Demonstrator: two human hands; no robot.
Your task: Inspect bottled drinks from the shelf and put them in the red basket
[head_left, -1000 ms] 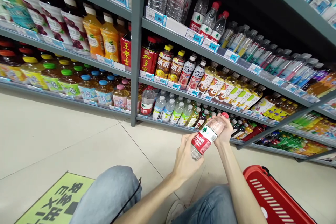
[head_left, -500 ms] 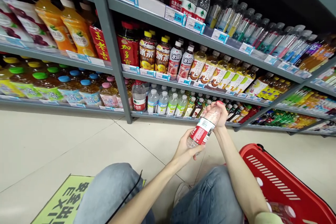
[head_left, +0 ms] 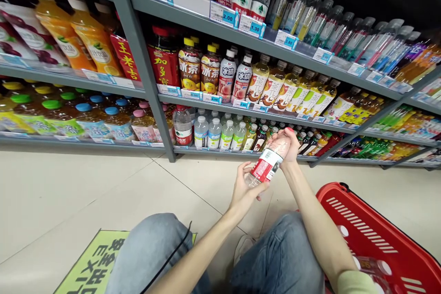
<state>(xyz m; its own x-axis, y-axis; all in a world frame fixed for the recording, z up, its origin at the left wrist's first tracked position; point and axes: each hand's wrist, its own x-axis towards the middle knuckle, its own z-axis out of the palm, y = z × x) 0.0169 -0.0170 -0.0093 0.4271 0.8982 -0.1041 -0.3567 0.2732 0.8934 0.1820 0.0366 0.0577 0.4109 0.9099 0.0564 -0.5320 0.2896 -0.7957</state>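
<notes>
Between my two hands is a clear water bottle (head_left: 266, 165) with a red and white label and a red cap, tilted with its cap end up and to the right. My left hand (head_left: 246, 188) grips its lower end, thumb across the front. Around the neck and upper part my right hand (head_left: 289, 146) is closed, and its fingers partly cover the cap. Behind the bottle, on the bottom shelf, stand several small drink bottles (head_left: 238, 136) and a large red-labelled water bottle (head_left: 182, 126).
Grey shelving (head_left: 151, 69) full of drinks spans the view ahead. A red basket (head_left: 365, 220) holding several bottles with white caps stands on the floor at my right. A green exit sign (head_left: 93, 262) lies on the floor at lower left, beside my bent knee (head_left: 151, 248).
The view has shifted a little. The fingers of my left hand have moved slightly on the lower end of the bottle; both hands still hold it at a similar tilt.
</notes>
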